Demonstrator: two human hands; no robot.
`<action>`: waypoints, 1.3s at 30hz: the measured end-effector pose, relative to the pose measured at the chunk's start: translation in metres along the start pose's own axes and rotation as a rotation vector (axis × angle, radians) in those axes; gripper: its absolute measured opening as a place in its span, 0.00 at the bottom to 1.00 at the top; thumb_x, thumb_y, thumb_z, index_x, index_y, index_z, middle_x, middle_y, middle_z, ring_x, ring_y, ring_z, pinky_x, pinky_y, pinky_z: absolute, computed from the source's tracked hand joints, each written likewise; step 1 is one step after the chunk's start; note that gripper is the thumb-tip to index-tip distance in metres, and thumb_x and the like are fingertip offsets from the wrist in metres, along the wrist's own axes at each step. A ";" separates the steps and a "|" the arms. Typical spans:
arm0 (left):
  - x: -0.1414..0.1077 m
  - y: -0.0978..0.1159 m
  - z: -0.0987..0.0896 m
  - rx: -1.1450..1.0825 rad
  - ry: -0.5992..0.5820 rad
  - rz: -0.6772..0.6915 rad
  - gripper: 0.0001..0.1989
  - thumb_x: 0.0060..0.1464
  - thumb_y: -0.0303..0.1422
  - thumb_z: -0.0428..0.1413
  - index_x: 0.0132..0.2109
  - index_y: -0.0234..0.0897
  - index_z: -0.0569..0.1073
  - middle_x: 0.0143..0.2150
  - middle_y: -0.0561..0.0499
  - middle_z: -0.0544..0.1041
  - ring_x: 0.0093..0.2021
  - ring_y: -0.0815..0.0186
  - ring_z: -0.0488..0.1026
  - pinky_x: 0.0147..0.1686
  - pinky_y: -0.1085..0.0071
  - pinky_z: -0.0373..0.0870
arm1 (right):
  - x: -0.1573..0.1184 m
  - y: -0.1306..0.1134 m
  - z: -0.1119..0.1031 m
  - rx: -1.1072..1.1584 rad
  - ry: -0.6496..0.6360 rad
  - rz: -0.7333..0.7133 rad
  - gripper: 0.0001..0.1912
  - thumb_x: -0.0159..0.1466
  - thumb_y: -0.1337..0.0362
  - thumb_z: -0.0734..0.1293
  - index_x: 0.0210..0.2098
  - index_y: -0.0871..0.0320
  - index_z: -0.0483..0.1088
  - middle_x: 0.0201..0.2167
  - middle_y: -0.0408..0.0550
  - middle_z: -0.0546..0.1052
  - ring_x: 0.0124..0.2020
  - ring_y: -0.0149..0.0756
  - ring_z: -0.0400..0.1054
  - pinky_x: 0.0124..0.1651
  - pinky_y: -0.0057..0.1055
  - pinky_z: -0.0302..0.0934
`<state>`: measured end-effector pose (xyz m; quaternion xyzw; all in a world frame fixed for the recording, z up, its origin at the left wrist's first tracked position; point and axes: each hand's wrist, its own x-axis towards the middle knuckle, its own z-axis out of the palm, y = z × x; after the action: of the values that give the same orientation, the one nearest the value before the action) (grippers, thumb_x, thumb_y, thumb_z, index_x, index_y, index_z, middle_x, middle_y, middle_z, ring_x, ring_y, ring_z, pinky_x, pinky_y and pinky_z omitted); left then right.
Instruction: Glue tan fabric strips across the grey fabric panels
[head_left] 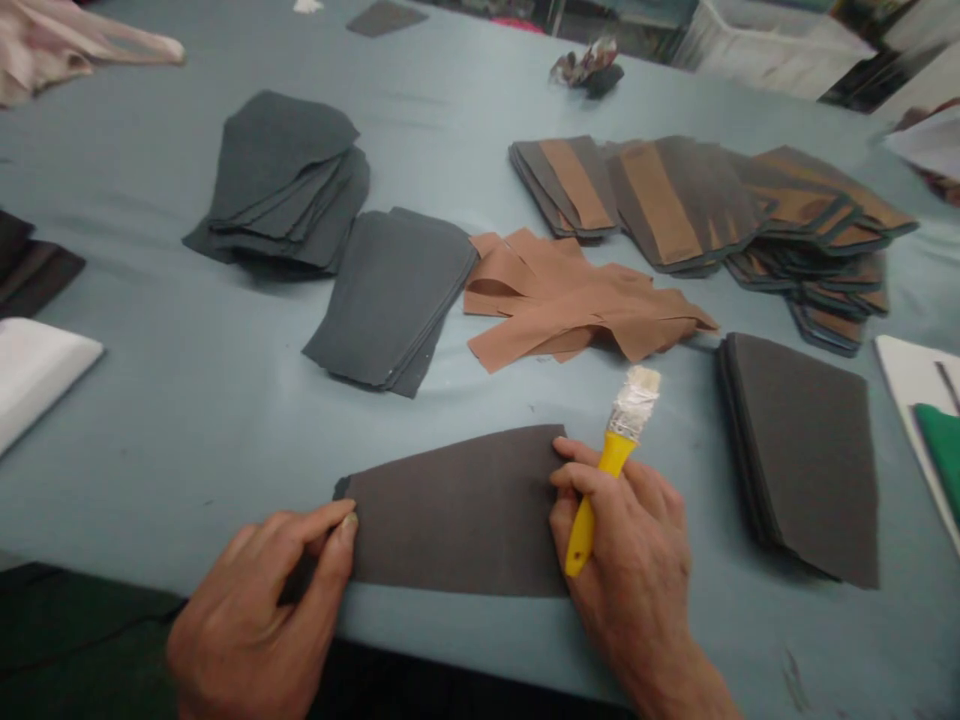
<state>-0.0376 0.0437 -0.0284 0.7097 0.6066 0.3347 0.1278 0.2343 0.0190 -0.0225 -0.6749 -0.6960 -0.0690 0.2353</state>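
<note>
A flat, tapered piece of dark grey fabric [457, 515] lies on the pale blue-grey table [172, 420], close to its front edge. My left hand [262, 600] pinches the narrow left end of the piece between thumb and fingers. My right hand [622, 540] grips a yellow-handled brush [611, 460] with a foil-wrapped ferrule and pale, stiff bristles. The knuckles and fingers of that hand rest on the wider right end of the piece. The lower part of the brush handle lies across the hand.
Two stacks of grey pieces [390, 300] lie ahead, beside loose tan cut pieces [577, 300]. Dark stacks with tan strips [697, 200] fan out behind them. Another dark stack [802, 460] lies to the right, near a white board with green material [941, 450].
</note>
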 end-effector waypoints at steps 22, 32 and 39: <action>-0.001 0.033 -0.010 0.001 -0.032 0.259 0.10 0.67 0.22 0.56 0.52 0.39 0.74 0.46 0.49 0.83 0.48 0.65 0.80 0.53 0.67 0.76 | -0.004 0.010 0.006 0.042 0.053 -0.077 0.04 0.73 0.66 0.62 0.43 0.54 0.69 0.49 0.55 0.84 0.40 0.49 0.71 0.50 0.46 0.59; -0.023 0.085 0.038 0.106 -0.335 0.454 0.30 0.72 0.45 0.50 0.69 0.27 0.66 0.74 0.38 0.68 0.74 0.48 0.64 0.70 0.53 0.67 | -0.007 0.016 0.012 0.083 0.054 -0.063 0.05 0.73 0.64 0.62 0.45 0.54 0.69 0.50 0.54 0.83 0.39 0.46 0.71 0.50 0.44 0.61; -0.024 0.084 0.046 0.156 -0.477 0.474 0.42 0.67 0.59 0.50 0.73 0.31 0.62 0.78 0.35 0.59 0.77 0.45 0.57 0.73 0.50 0.59 | -0.008 0.019 0.012 0.102 0.057 -0.055 0.06 0.74 0.63 0.61 0.45 0.54 0.70 0.50 0.55 0.83 0.39 0.47 0.72 0.49 0.44 0.61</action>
<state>0.0556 0.0120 -0.0214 0.8967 0.4019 0.1324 0.1300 0.2496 0.0180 -0.0406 -0.6403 -0.7100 -0.0588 0.2872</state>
